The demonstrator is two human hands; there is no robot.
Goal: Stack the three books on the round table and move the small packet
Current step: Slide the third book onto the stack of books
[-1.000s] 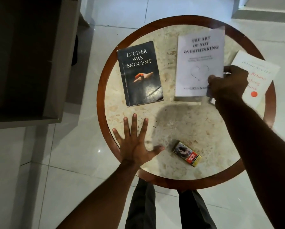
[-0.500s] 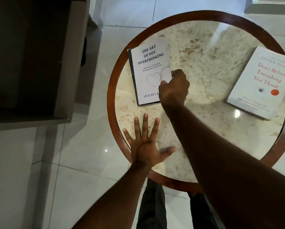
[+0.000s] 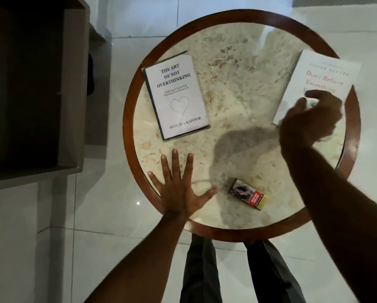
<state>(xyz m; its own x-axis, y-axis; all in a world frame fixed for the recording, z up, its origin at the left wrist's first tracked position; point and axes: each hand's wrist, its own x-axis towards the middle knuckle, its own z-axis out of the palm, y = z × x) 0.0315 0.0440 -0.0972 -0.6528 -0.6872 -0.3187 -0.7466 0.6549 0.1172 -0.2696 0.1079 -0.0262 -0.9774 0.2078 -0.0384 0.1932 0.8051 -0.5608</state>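
On the round marble table (image 3: 238, 88), a white book titled "The Art of Not Overthinking" (image 3: 176, 95) lies at the left on top of a black book, of which only a dark edge (image 3: 153, 101) shows. A second white book, "Don't Believe Everything You Think" (image 3: 327, 71), lies at the right edge. My right hand (image 3: 310, 121) is blurred over that book's near corner with its fingers curled. My left hand (image 3: 178, 189) rests flat on the table's near left, fingers spread. The small packet (image 3: 248, 194) lies near the front edge, just right of my left thumb.
A dark open cabinet (image 3: 30, 84) stands close to the left of the table. White floor tiles (image 3: 41, 248) surround it. My legs (image 3: 200, 270) are under the table's near rim (image 3: 238, 234).
My right hand let go of the white book, left on the black one, and swung right to the third book. The left hand stayed flat. The packet is back in view.
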